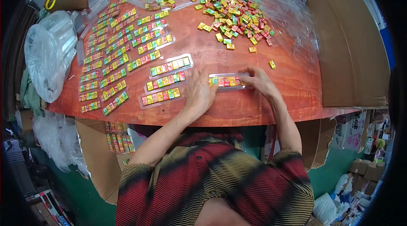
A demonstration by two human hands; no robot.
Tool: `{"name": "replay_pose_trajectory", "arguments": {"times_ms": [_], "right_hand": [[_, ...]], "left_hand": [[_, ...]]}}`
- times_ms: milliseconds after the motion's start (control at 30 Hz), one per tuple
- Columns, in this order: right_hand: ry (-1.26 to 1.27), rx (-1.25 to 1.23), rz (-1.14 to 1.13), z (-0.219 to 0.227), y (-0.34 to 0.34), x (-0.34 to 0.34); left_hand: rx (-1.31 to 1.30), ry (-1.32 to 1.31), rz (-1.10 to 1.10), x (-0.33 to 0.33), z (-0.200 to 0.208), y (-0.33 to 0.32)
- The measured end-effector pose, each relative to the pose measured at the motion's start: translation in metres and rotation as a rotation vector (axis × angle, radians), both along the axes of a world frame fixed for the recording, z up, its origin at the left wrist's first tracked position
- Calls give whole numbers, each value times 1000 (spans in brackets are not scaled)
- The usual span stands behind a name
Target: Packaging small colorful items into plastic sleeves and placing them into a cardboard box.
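Note:
A clear plastic tray [227, 74] lies near the table's front edge, with a row of small red, yellow and green boxes [226, 82] in it. My left hand [200, 92] is at the tray's left end, its fingers stretched out and its thumb beside the boxes. At the opposite end, the fingers of my right hand [258, 81] are curled in and close together at the last boxes; whatever they pinch is hidden. Left of my left hand lie three filled trays, the nearest being a tray of boxes [161, 97].
A large heap of loose little boxes [237, 14] covers the back, with one stray box [272, 64] at the right. Rows of filled trays [114, 56] stand on the left. Plastic film [296, 22] and a cardboard box [347, 48] flank the right; a plastic bag [48, 56] hangs left.

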State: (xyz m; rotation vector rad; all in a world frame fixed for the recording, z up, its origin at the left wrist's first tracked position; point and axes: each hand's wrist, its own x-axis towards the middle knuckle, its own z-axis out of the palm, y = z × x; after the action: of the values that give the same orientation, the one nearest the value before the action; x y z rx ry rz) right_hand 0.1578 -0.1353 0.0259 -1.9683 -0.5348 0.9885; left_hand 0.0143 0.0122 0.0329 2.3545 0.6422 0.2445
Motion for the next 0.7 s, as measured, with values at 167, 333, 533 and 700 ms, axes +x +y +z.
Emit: {"name": "replay_pose_trajectory", "arguments": {"times_ms": [167,333,533,700], "right_hand": [[95,94,-174,1,-17,-12],[54,89,-189,-7,-19,-16],[169,124,-181,15,-2,-23],[161,195,-5,23,51,-55]], "left_hand": [[-81,94,-41,6,1,-4],[-188,23,59,12,-18,-7],[-305,-12,100,-6,-5,13],[-383,-165,240,-67,-11,48]]}}
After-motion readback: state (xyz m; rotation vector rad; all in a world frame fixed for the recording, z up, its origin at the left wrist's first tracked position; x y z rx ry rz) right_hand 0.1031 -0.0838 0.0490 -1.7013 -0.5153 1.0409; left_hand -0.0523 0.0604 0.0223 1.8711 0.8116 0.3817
